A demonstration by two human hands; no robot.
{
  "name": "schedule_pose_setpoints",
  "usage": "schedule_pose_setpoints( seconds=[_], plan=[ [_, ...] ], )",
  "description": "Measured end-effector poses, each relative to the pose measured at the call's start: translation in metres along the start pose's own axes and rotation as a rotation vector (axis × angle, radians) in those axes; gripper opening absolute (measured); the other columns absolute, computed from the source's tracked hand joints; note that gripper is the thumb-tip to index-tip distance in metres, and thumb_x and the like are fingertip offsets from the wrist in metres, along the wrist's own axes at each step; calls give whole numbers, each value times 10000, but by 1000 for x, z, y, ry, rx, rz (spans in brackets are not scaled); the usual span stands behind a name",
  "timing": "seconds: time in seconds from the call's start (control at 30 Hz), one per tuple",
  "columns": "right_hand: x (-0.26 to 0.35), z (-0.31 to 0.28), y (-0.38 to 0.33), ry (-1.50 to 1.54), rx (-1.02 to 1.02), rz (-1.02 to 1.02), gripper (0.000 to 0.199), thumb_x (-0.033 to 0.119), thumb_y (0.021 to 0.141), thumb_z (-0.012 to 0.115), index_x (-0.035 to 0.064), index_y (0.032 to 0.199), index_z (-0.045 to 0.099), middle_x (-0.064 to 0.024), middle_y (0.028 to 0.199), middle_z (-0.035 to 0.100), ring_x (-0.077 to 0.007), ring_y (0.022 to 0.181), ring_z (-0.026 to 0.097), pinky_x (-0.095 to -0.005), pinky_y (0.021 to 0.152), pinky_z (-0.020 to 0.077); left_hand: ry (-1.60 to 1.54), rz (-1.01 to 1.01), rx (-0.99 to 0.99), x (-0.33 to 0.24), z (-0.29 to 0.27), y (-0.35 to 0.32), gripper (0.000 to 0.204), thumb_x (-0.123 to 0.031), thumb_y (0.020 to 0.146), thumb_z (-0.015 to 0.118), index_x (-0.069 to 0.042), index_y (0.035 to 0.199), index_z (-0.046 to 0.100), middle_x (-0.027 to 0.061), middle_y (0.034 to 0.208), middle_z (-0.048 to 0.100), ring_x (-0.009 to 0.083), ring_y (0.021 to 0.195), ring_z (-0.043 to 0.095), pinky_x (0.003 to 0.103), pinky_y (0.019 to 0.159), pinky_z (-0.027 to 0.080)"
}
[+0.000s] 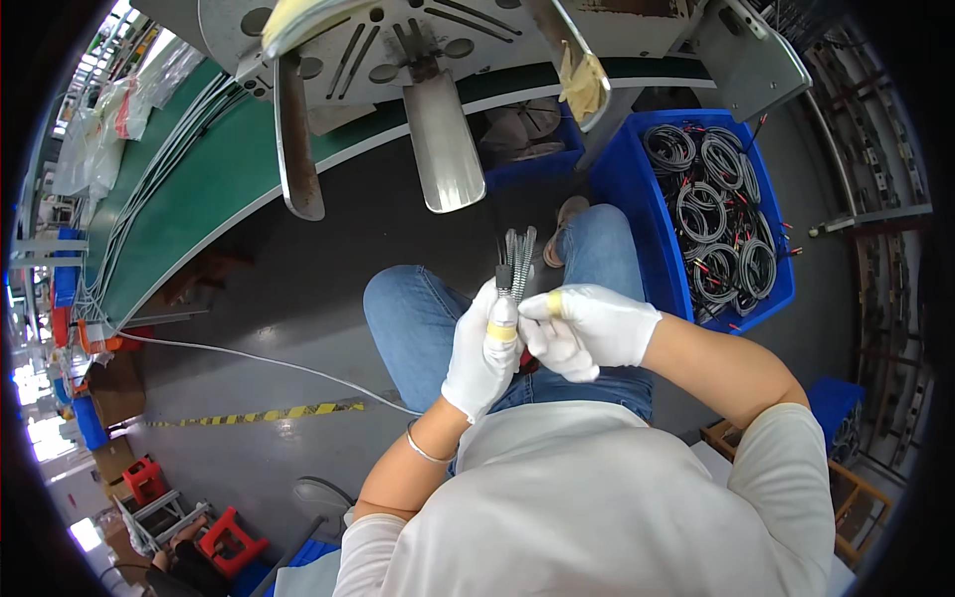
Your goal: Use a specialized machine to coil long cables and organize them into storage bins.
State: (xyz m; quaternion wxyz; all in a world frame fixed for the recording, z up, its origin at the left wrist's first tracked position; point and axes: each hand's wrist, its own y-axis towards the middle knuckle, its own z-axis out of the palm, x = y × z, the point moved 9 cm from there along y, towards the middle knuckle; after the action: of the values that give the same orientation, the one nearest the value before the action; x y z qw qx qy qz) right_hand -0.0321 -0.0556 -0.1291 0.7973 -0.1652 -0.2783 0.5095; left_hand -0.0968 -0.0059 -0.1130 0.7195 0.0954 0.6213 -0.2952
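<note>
In front of my lap, my left hand (479,350), in a white glove with yellow tape on the thumb, is closed around a bundle of grey cable (521,257). The cable's ribbed loops stick up past the fingers, next to a black end piece (504,277). My right hand (597,323), gloved the same way, is right beside the bundle with its fingers bent and thumb and forefinger pressed together. Whatever may lie in that pinch is too small to make out. The lower part of the bundle is hidden behind my hands.
A blue crate (637,214) of coiled grey cables stands at the right. Ahead is a metal machine plate with downward arms (445,149). A green worktable (204,169) curves along the left, with long cables (149,189) on it. Red stools (231,542) stand lower left.
</note>
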Motion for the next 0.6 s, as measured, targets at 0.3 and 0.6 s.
schedule_pose_setpoints(
  seconds=[0.3,0.6],
  plan=[
    [61,31,-32,-1844,-420,-868,551,345,716,744,27,1124,554,-131,1039,592,-330,987,563,-414,880,455,-801,-244,-141,21,-41,11,349,-334,987,469,-23,1073,603,-64,502,302,57,352,245,240,344,247],
    [46,26,-15,-1969,-417,-1001,222,190,703,694,77,876,615,-57,799,586,-236,885,573,-430,965,396,-746,-377,-293,52,-79,6,537,-482,957,454,-2,1191,514,58,808,587,181,702,580,323,709,496]
  ],
)
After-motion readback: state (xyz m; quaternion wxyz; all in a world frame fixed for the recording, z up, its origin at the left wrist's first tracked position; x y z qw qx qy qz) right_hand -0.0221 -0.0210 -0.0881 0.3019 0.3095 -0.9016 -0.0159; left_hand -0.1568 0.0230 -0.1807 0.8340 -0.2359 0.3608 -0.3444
